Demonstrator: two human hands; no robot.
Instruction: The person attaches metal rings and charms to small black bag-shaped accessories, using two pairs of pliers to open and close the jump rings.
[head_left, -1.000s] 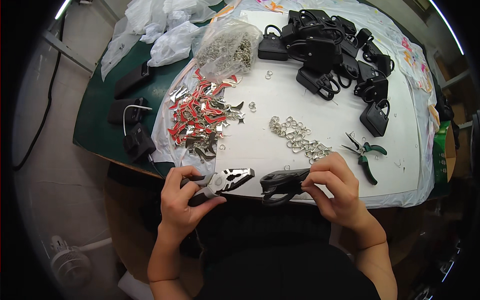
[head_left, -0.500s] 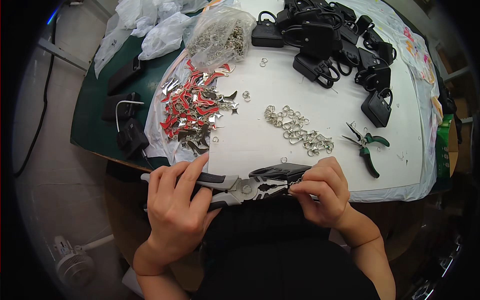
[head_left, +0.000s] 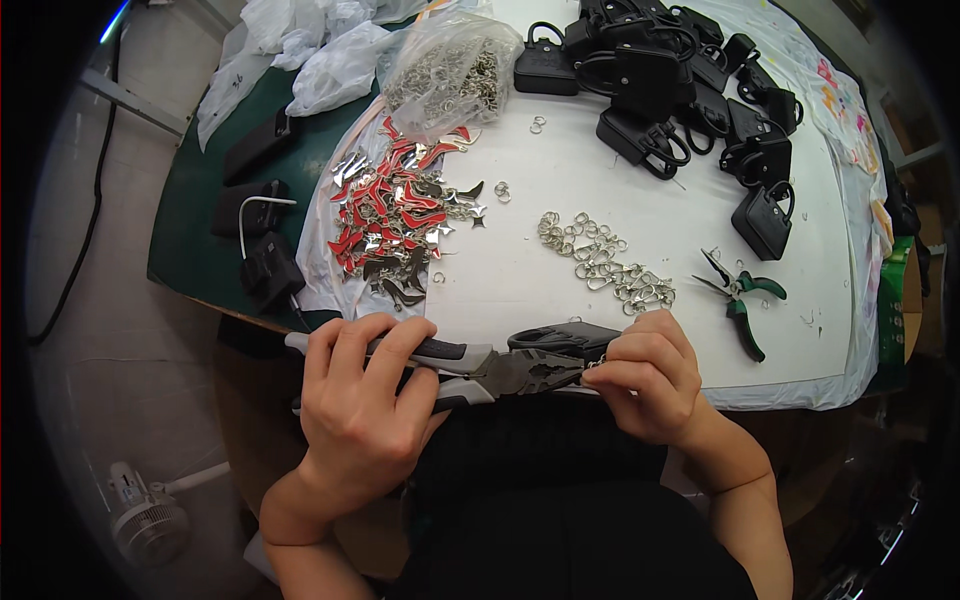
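My left hand (head_left: 365, 395) is wrapped round the grey-and-black handles of a pair of pliers (head_left: 520, 372). Their jaws point right, and the tips meet a small silver metal ring (head_left: 597, 363) pinched in the fingertips of my right hand (head_left: 650, 378). Just behind the jaws lies a small black handbag (head_left: 565, 337), partly covered by the pliers and my right fingers. Whether the ring is linked to the bag is hidden. Beyond my hands, a cluster of silver clasps and rings (head_left: 600, 262) is spread over the white board (head_left: 520, 290).
Red, black and silver charms (head_left: 395, 215) are heaped at left, below a clear bag of metal rings (head_left: 450, 80). Small black handbags (head_left: 640, 85) pile up at the far right. Green-handled pliers (head_left: 742, 300) lie at right. Black devices (head_left: 268, 270) sit on the green tabletop (head_left: 180, 235).
The pliers have rolled a little in my left hand, their flat side showing more, and their jaws look less spread. My right hand keeps its pinch. The whole view has shifted slightly.
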